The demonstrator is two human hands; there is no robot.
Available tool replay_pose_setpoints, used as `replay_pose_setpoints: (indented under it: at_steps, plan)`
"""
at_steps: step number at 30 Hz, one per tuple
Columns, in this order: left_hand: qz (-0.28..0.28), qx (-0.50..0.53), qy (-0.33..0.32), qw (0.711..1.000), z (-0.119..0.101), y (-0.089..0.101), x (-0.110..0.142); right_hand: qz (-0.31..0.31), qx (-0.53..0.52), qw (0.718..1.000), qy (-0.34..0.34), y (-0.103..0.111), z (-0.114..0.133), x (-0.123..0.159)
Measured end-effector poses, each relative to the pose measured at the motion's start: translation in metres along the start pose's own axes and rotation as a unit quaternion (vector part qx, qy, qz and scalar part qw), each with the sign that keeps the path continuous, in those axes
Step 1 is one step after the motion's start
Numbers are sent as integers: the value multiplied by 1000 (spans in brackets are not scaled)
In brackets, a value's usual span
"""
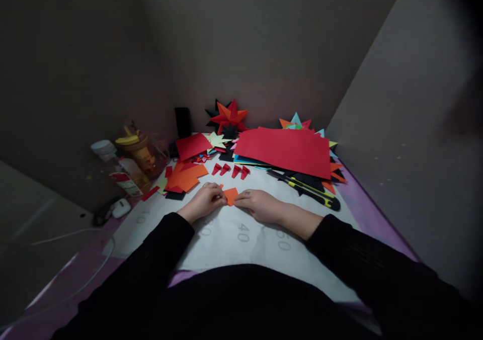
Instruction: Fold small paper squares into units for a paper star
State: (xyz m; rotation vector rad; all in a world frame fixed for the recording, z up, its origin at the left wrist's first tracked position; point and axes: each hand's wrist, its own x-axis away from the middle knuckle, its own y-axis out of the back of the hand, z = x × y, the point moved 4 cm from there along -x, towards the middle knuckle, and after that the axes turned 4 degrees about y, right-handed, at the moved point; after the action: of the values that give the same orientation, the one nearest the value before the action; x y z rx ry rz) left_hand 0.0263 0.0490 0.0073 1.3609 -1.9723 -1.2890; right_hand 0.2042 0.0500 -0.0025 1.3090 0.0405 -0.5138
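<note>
A small piece of orange paper lies on the white numbered sheet between my two hands. My left hand is closed at the paper's left edge, thumb and fingers pinching it. On the opposite side my right hand has its fingers stretched out, their tips touching the paper's right edge. Just beyond stand several small folded red paper pieces in a row. Left of them is a pile of orange paper with red scraps around it.
Red paper sheets are stacked at the back right, with a yellow-and-black cutter in front. Folded paper stars lean against the wall. A bottle, a yellow-lidded cup, a white earphone case and a cable are at left.
</note>
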Motion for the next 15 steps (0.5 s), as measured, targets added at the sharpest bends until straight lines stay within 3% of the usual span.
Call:
replay_pose_setpoints:
  at_steps: [8, 15]
  plan:
    - [-29, -36, 9, 999, -2, -4, -1, 25, 13, 999, -21, -1, 1, -1]
    - [-54, -65, 81, 993, -2, -9, -5, 24, -13, 998, -49, -2, -3, 1]
